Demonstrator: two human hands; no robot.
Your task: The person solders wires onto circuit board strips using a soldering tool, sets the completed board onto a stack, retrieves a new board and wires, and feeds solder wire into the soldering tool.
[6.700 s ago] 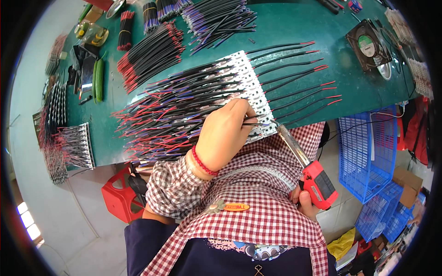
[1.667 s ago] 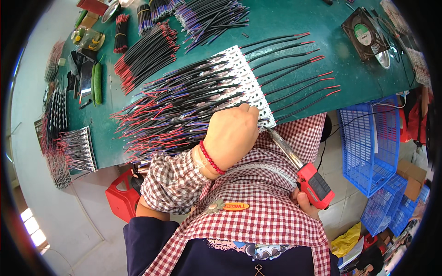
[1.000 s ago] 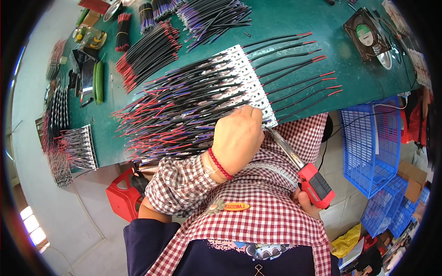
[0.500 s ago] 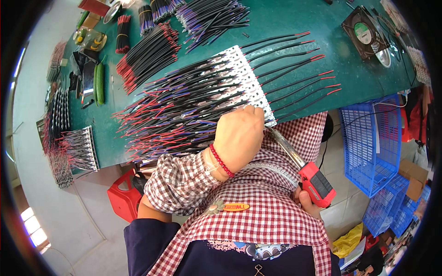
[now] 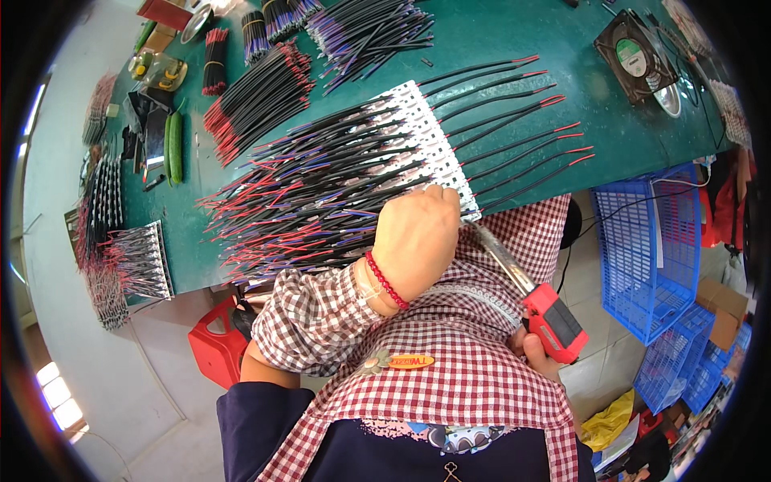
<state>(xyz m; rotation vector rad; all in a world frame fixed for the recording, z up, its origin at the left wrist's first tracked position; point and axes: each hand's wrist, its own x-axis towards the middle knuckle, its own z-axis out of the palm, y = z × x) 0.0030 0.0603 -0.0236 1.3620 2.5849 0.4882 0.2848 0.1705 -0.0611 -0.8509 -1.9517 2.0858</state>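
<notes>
A white circuit board (image 5: pixel 438 145) lies on the green table with many black, red-tipped and blue-tipped wires (image 5: pixel 321 185) fanning out to its left. A few black wires with red ends (image 5: pixel 498 100) stick out from its right edge. My left hand (image 5: pixel 418 237) is closed over the board's near corner, fingertips tucked under and hidden, so what they pinch does not show. My right hand (image 5: pixel 536 353), partly covered, grips a soldering iron (image 5: pixel 554 321) with a red and black handle. Its metal shaft slants up to the near corner, the tip close beside my left fingers.
Bundles of black wires (image 5: pixel 261 92) lie behind the board. At the left are more wired boards (image 5: pixel 144 257) and green cucumbers (image 5: pixel 173 146). A black fan (image 5: pixel 634 56) stands at the far right. Blue plastic crates (image 5: pixel 646 257) and a red stool (image 5: pixel 217 341) are below the table.
Hardly anything differs. The soldering iron's handle has shifted very slightly, while my left hand stays at the same corner of the board.
</notes>
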